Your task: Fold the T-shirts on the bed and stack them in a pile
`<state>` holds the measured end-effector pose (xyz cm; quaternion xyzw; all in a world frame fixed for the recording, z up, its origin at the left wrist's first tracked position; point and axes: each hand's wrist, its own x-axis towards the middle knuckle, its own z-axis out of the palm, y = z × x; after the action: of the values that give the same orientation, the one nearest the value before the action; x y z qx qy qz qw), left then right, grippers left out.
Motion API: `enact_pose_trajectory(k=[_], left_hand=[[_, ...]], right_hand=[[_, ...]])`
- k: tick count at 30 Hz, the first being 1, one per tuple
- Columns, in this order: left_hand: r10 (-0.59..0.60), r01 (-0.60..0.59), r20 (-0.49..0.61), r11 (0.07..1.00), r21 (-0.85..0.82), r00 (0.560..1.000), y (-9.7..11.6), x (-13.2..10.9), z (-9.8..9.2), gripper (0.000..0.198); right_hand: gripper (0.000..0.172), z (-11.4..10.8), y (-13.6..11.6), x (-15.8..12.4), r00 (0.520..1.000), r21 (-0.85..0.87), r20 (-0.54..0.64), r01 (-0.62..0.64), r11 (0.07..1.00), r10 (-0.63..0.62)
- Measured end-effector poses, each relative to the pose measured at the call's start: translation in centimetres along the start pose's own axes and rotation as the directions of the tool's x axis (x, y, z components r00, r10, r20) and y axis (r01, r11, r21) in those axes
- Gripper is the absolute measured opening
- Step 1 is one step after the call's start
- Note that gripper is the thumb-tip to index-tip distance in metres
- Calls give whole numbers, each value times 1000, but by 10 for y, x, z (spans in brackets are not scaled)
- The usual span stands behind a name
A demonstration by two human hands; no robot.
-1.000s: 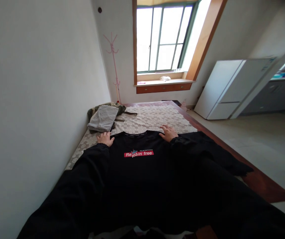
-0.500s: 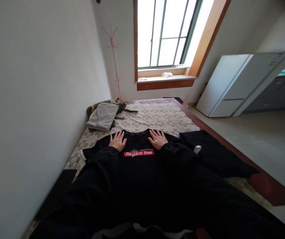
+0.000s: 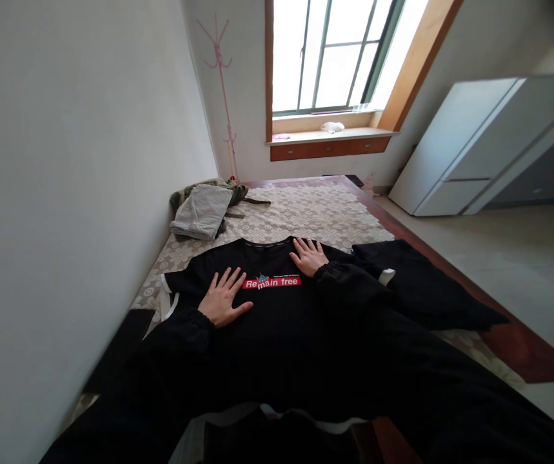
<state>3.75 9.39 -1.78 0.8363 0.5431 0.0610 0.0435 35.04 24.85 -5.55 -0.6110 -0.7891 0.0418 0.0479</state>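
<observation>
A black T-shirt [image 3: 267, 322] lies spread out in front of me, collar away from me, with a red "Remain free" print on its chest and white sleeve edges. My left hand [image 3: 223, 299] rests flat on the shirt, left of the print, with its fingers spread. Up by the collar, my right hand [image 3: 309, 256] lies palm down on the shirt's right shoulder, fingers stretched out. Neither hand grips the cloth. My dark sleeves cover parts of the shirt's lower sides.
The shirt lies on a patterned cloth [image 3: 315, 209] over a table with a reddish wooden edge [image 3: 523, 354]. Folded grey clothing [image 3: 202, 212] sits at the back left by the wall. Dark folded clothing [image 3: 431, 290] lies to the right. A white refrigerator [image 3: 470, 148] stands beyond.
My left hand has slid from near the collar down the shirt towards me, to beside the print. My right hand stays near the right shoulder. The view has tilted slightly downwards.
</observation>
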Motion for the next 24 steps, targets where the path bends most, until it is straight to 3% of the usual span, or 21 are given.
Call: enact_pose_trajectory(k=[4, 8, 10, 13, 15, 18, 21, 24], left_hand=[[209, -206, 51, 976, -67, 977, 54, -33, -6, 84], [533, -520, 53, 840, -158, 845, 127, -55, -3, 88], [602, -591, 47, 794, -143, 797, 157, -61, 3, 84], [614, -610, 37, 788, -77, 788, 182, -63, 12, 69], [602, -600, 29, 798, -56, 798, 186, -63, 17, 65], [501, -499, 26, 865, -56, 865, 177, -70, 20, 69], [317, -315, 22, 948, -53, 948, 153, -87, 16, 85], [121, -120, 1, 993, -20, 993, 118, -114, 7, 100]], right_hand=[[69, 0, 0, 0, 1000, 4, 3, 5, 1000, -5], [69, 0, 0, 0, 1000, 10, -7, 3, 1000, -3], [69, 0, -1, -1, 1000, 9, -14, 1, 1000, 0], [68, -1, -2, -2, 1000, 0, -19, -1, 1000, 1], [69, -1, -2, -2, 1000, -13, -15, 2, 1000, -2], [70, -1, -1, -1, 1000, -35, -6, 6, 999, -7], [70, 0, 0, 0, 1000, -45, -4, 2, 999, -3], [70, 1, 1, 0, 1000, -42, -13, 6, 999, -6]])
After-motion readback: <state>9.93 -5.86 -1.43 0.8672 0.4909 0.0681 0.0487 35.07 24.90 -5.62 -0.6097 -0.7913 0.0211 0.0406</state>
